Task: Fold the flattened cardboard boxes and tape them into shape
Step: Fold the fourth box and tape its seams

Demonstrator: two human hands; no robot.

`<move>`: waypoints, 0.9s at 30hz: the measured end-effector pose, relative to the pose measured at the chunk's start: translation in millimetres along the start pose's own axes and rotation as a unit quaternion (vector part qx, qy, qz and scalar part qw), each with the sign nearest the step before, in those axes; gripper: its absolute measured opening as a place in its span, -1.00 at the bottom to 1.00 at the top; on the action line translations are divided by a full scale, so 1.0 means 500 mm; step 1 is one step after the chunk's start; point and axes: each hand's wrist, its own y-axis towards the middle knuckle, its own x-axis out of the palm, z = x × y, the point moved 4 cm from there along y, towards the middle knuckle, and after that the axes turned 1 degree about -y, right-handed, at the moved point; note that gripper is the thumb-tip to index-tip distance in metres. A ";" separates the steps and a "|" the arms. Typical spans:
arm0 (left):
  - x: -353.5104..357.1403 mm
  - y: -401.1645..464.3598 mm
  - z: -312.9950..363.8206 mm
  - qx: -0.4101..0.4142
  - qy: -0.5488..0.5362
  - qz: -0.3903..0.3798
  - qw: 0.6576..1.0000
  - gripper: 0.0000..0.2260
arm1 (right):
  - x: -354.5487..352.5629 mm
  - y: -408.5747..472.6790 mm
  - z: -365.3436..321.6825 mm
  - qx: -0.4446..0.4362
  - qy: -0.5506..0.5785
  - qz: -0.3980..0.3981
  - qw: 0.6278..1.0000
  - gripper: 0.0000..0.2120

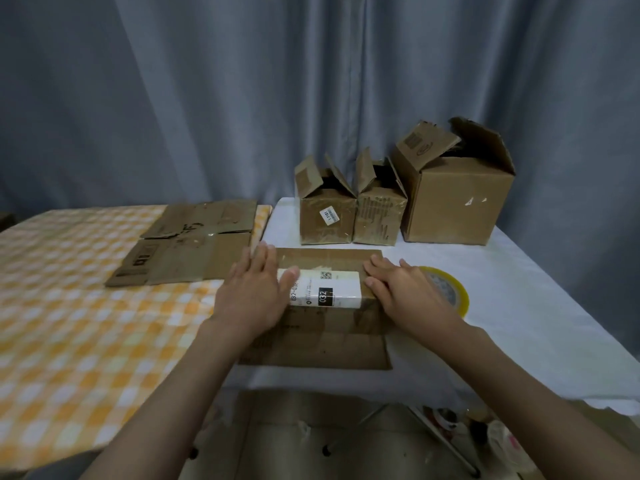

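**Both palms flat on the labelled carton**

Head view: You are pressing both hands down on a flattened cardboard box (pixel 322 327) lying at the centre of the frame, on the white cloth (pixel 502 327) of the near table. Your left hand (pixel 254 294) is lying at the box's 9 o'clock edge, fingers straight and spread, the thumb reaching onto the white shipping label (pixel 327 289). Your right hand (pixel 403 292) is lying at the 3 o'clock edge, fingers straight and released, tips touching the label's end; neither hand is curling round anything. Just beside your right hand, at 3 o'clock, a roll of yellow tape (pixel 450 289) is lying flat, partly hidden by it. At 10 o'clock, more flattened cardboard (pixel 194 247) is lying on the orange checked cloth (pixel 69 306). At 12 to 1 o'clock, three folded boxes are standing in a row with flaps open: a small labelled box (pixel 327 216), touching a narrow box (pixel 379 216), and a large box (pixel 457 202) just beside it. A grey curtain (pixel 207 98) is hanging behind.
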 end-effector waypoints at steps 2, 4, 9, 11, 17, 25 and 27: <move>-0.006 0.006 -0.027 -0.030 -0.058 0.004 0.998 -0.42 | -0.005 0.000 -0.001 0.016 0.039 0.009 0.999 -0.69; -0.009 0.009 -0.041 -0.038 -0.106 0.038 0.993 -0.57 | -0.012 -0.001 0.000 0.046 0.099 0.035 0.993 -0.69; -0.024 0.011 -0.072 -0.059 -0.175 0.094 0.978 -0.66 | -0.030 0.013 0.009 0.134 0.192 0.110 0.966 -0.71; -0.022 0.011 -0.073 -0.058 -0.185 0.094 0.976 -0.67 | -0.030 0.020 0.015 0.164 0.198 0.109 0.960 -0.69; -0.004 0.006 -0.064 -0.078 -0.191 0.107 0.973 -0.67 | -0.014 0.029 0.024 0.233 0.235 0.100 0.938 -0.76; 0.012 0.004 -0.093 -0.162 -0.487 0.171 0.841 -0.64 | -0.030 0.031 0.041 0.278 0.292 0.063 0.913 -0.78; 0.017 0.004 -0.087 -0.178 -0.482 0.178 0.840 -0.69 | -0.027 0.033 0.039 0.276 0.260 0.056 0.924 -0.81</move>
